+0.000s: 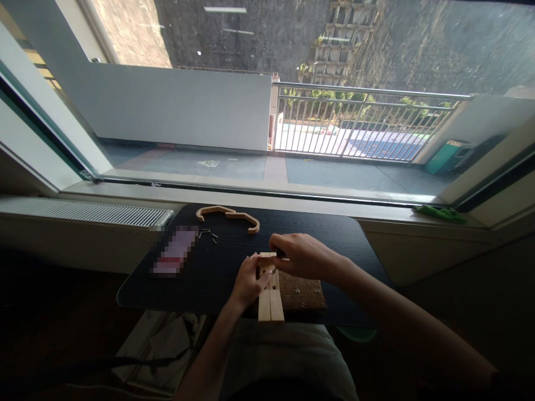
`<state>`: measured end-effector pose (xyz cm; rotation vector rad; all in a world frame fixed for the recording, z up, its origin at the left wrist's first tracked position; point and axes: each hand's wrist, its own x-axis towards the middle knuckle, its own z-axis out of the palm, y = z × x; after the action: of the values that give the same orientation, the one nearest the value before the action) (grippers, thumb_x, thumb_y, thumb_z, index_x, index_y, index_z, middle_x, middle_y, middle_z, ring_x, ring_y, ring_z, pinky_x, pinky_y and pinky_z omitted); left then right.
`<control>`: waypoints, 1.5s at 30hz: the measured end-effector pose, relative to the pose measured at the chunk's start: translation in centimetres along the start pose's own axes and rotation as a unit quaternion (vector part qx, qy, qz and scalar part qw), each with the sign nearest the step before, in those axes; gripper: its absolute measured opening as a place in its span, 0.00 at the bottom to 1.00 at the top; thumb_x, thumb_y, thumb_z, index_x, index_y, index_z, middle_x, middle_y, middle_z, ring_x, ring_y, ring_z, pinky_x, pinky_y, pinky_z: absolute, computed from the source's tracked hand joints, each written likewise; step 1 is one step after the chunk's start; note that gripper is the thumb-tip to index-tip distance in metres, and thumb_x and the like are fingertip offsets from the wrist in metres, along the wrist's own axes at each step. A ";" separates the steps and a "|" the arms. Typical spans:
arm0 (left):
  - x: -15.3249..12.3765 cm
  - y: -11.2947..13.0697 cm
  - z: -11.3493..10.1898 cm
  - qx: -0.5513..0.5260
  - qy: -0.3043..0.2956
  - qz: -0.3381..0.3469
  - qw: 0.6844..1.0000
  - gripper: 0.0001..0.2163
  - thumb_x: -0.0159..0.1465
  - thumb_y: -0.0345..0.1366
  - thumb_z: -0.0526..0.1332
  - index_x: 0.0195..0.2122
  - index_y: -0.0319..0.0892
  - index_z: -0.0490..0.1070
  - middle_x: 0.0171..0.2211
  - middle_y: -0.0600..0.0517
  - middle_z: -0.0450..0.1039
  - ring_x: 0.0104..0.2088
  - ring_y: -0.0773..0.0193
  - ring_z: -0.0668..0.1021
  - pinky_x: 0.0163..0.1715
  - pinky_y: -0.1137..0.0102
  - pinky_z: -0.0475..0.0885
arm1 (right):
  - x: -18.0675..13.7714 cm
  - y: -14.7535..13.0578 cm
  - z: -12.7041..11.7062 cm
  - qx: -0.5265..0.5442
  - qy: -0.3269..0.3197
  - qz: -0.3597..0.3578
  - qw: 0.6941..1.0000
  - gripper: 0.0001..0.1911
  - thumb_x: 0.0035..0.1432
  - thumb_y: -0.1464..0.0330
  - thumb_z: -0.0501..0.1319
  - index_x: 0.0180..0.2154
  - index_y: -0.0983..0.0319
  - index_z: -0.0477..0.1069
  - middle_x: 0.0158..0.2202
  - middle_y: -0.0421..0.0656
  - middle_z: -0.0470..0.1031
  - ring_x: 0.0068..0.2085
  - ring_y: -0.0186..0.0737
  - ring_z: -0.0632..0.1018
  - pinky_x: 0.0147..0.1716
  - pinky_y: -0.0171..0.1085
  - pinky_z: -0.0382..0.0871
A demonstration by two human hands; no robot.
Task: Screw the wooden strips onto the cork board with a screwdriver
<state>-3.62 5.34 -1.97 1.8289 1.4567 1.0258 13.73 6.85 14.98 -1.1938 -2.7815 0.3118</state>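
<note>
Left hand [249,283]: grip holds paired wooden strips [264,307] at the near side of the bench [326,225], next to a brown block [304,292]. Right hand [304,255]: grip clenched around a dark object [280,253], mostly hidden, at the strips' far end.

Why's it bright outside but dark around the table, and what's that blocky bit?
Head view: sunlight falls beyond the window, while the floor sits in shadow; head view: coarse squares hide a pinkish thing on the table; head view: the dark thing in the right hand barely shows.
</note>
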 end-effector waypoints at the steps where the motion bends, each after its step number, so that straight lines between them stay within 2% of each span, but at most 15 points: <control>1: 0.0 0.0 0.0 0.000 0.001 -0.002 1.000 0.16 0.59 0.35 0.63 0.49 0.43 0.72 0.48 0.45 0.76 0.54 0.49 0.74 0.58 0.52 0.65 | -0.1 -0.1 -0.1 0.002 0.002 -0.001 1.000 0.05 0.63 0.67 0.59 0.39 0.62 0.68 0.33 0.41 0.73 0.27 0.33 0.68 0.25 0.35 0.50; 4: 0.0 0.1 0.1 0.001 0.004 -0.003 1.000 0.14 0.59 0.35 0.63 0.47 0.44 0.72 0.48 0.46 0.76 0.55 0.49 0.74 0.60 0.51 0.62 | -0.2 -0.1 -0.1 0.023 0.008 -0.012 1.000 0.07 0.63 0.70 0.57 0.43 0.63 0.68 0.40 0.45 0.73 0.29 0.34 0.70 0.27 0.35 0.55; 9: 0.0 0.3 0.0 0.002 -0.001 -0.001 1.000 0.13 0.59 0.35 0.63 0.46 0.44 0.73 0.47 0.46 0.77 0.55 0.49 0.74 0.62 0.50 0.60 | -0.1 0.3 0.5 0.095 0.000 -0.039 0.995 0.14 0.61 0.77 0.53 0.48 0.65 0.67 0.43 0.49 0.74 0.40 0.40 0.75 0.35 0.37 0.64; 14: 0.1 0.0 0.1 0.006 0.005 -0.001 1.000 0.14 0.58 0.34 0.63 0.46 0.44 0.73 0.47 0.46 0.77 0.54 0.49 0.75 0.62 0.50 0.60 | 0.0 0.6 0.9 0.113 0.002 -0.034 0.993 0.14 0.62 0.77 0.53 0.49 0.65 0.67 0.44 0.50 0.75 0.42 0.43 0.76 0.37 0.38 0.66; 17: 0.1 -0.1 0.1 0.009 0.005 0.000 1.000 0.14 0.57 0.34 0.64 0.46 0.45 0.73 0.47 0.47 0.77 0.54 0.49 0.75 0.62 0.50 0.59 | 0.0 0.7 0.7 0.106 -0.001 -0.028 0.994 0.10 0.65 0.74 0.54 0.47 0.64 0.68 0.41 0.48 0.77 0.39 0.41 0.76 0.34 0.36 0.63; 21: 0.1 0.0 0.0 0.002 0.000 -0.004 1.000 0.16 0.58 0.34 0.64 0.48 0.45 0.72 0.48 0.47 0.76 0.55 0.49 0.74 0.61 0.52 0.62 | -0.1 0.7 0.3 0.090 -0.012 -0.022 0.996 0.06 0.66 0.70 0.56 0.41 0.62 0.71 0.34 0.44 0.77 0.33 0.38 0.75 0.31 0.34 0.59; 28: 0.0 0.5 -0.2 -0.002 -0.004 -0.005 1.000 0.14 0.58 0.34 0.63 0.47 0.44 0.73 0.47 0.45 0.76 0.54 0.49 0.75 0.58 0.53 0.65 | 0.1 0.5 0.0 0.048 -0.013 -0.014 0.999 0.06 0.65 0.68 0.59 0.38 0.62 0.72 0.30 0.42 0.76 0.28 0.34 0.71 0.26 0.33 0.54; 35: 0.0 0.8 -0.4 -0.001 -0.013 0.001 1.000 0.15 0.59 0.32 0.62 0.48 0.45 0.72 0.49 0.47 0.76 0.56 0.50 0.74 0.63 0.53 0.59 | 0.5 0.5 0.2 -0.004 -0.004 0.020 1.000 0.13 0.64 0.60 0.62 0.33 0.62 0.73 0.23 0.39 0.71 0.22 0.31 0.66 0.23 0.33 0.48; 40: -0.1 0.8 -0.3 -0.006 -0.006 0.004 1.000 0.14 0.59 0.33 0.62 0.48 0.44 0.73 0.50 0.45 0.76 0.56 0.49 0.73 0.60 0.53 0.63 | 0.8 0.2 0.3 -0.041 -0.003 0.035 0.999 0.19 0.64 0.54 0.61 0.30 0.62 0.74 0.21 0.38 0.68 0.21 0.31 0.64 0.23 0.34 0.46; 45: 0.0 0.5 -0.1 -0.005 -0.001 -0.001 1.000 0.14 0.59 0.34 0.63 0.47 0.43 0.72 0.47 0.45 0.76 0.54 0.49 0.74 0.56 0.53 0.67 | 1.2 -0.1 0.7 -0.098 0.010 0.056 0.994 0.29 0.66 0.49 0.54 0.24 0.63 0.72 0.17 0.38 0.65 0.20 0.30 0.63 0.24 0.35 0.45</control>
<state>-3.42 5.20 -1.53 1.8212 1.4487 1.0285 12.72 7.55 14.33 -1.3898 -2.7856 0.0333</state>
